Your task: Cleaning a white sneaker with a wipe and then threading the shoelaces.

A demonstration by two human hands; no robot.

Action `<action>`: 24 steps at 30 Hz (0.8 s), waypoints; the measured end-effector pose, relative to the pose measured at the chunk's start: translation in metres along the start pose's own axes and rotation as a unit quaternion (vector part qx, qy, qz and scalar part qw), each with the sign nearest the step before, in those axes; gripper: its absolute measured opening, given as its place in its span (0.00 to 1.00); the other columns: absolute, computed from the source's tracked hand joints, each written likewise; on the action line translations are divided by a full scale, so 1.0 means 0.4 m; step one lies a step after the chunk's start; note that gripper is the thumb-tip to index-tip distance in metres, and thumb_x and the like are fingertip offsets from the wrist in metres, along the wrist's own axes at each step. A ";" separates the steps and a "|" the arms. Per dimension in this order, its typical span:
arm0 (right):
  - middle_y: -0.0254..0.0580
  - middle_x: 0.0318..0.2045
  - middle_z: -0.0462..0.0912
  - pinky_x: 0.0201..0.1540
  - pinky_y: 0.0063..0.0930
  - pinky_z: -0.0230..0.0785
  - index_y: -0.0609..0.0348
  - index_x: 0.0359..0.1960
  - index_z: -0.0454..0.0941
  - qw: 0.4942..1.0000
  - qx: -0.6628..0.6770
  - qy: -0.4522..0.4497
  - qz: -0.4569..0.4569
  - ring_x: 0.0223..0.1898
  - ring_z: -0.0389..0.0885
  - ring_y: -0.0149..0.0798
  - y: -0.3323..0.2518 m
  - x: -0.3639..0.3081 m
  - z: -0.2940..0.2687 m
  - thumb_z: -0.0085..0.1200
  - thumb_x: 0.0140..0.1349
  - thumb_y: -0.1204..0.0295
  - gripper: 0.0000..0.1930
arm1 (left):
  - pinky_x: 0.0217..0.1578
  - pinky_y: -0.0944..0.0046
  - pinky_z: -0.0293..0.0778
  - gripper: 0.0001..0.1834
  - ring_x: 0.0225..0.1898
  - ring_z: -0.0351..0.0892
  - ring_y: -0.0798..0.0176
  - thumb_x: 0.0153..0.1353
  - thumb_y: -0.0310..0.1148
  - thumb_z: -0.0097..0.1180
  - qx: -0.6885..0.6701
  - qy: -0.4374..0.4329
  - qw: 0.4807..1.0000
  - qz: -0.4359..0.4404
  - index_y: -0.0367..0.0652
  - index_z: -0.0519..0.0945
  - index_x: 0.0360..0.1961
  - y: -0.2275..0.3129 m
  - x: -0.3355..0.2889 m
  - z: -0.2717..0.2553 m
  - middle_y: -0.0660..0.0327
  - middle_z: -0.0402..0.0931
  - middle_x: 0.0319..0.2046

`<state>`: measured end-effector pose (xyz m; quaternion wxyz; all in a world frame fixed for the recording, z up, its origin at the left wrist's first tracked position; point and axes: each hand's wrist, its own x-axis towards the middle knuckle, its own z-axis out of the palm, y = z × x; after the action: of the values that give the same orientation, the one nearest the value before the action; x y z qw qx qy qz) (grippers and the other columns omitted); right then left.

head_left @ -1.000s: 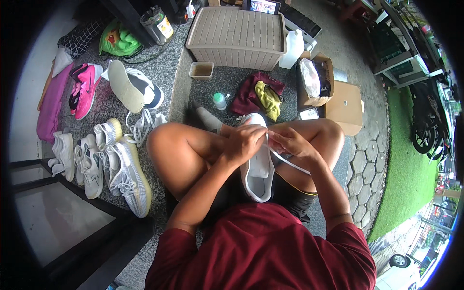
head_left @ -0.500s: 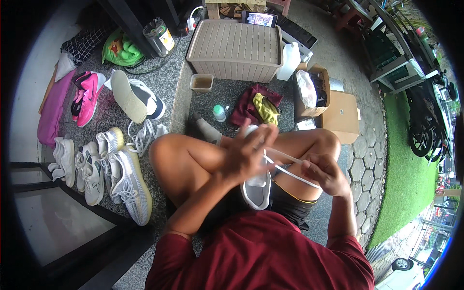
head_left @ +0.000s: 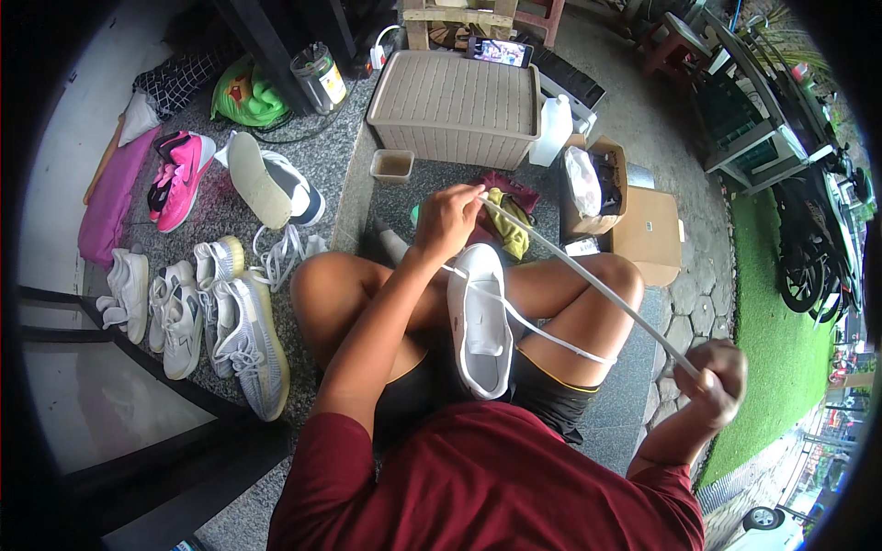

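A white sneaker lies in my lap between my crossed legs, toe pointing away from me. A long white shoelace runs from it, stretched tight between my two hands. My left hand pinches one end of the lace above the shoe's toe. My right hand is pulled far out to the lower right, closed around the other end. A second strand of lace loops from the shoe across my right thigh.
Several white and grey sneakers lie on the stone floor at my left, with pink shoes behind them. Ahead stand a beige lidded box, a small tub, rags, a white jug and cardboard boxes. Green turf lies right.
My hands, close together over the shoe a second ago, have spread apart. The right hand drew the lace far out to the lower right while the left lifted forward.
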<state>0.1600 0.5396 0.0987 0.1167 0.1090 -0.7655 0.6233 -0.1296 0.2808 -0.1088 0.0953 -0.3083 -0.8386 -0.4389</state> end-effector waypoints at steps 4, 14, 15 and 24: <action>0.39 0.10 0.75 0.06 0.21 0.55 0.61 0.19 0.74 0.978 0.175 -0.034 -0.112 0.06 0.68 0.28 -0.035 -0.039 -0.060 0.53 0.69 0.72 0.17 | 0.37 0.53 0.79 0.11 0.36 0.85 0.47 0.65 0.31 0.59 0.048 0.012 0.999 0.016 0.39 0.86 0.44 -0.079 -0.012 0.058 0.51 0.85 0.38; 0.43 0.43 0.82 0.48 0.27 0.74 0.70 0.55 0.75 0.873 0.326 0.220 0.287 0.39 0.81 0.32 0.346 0.178 0.165 0.52 0.72 0.72 0.15 | 0.61 0.49 0.69 0.19 0.55 0.76 0.43 0.52 0.27 0.65 0.060 -0.152 0.986 -0.036 0.43 0.81 0.47 -0.026 -0.092 0.027 0.46 0.79 0.49; 0.42 0.42 0.83 0.46 0.26 0.73 0.68 0.52 0.77 0.872 0.355 0.183 0.284 0.38 0.80 0.30 0.430 0.179 0.182 0.53 0.72 0.72 0.13 | 0.67 0.47 0.63 0.11 0.59 0.73 0.42 0.50 0.26 0.64 0.062 -0.167 0.984 -0.022 0.44 0.82 0.37 -0.008 -0.113 0.021 0.46 0.78 0.52; 0.33 0.31 0.84 0.39 0.20 0.79 0.68 0.40 0.81 0.940 0.169 0.046 0.291 0.33 0.83 0.24 0.707 0.135 0.339 0.61 0.67 0.75 0.07 | 0.66 0.35 0.57 0.09 0.69 0.59 0.33 0.52 0.37 0.69 0.080 -0.170 0.975 -0.115 0.46 0.85 0.31 0.061 -0.286 0.076 0.45 0.65 0.67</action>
<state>0.0144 0.4621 -0.1736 -0.0556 -0.1293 -0.6407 0.7548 -0.0210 0.2658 -0.1594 -0.0757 -0.2714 -0.9046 -0.3197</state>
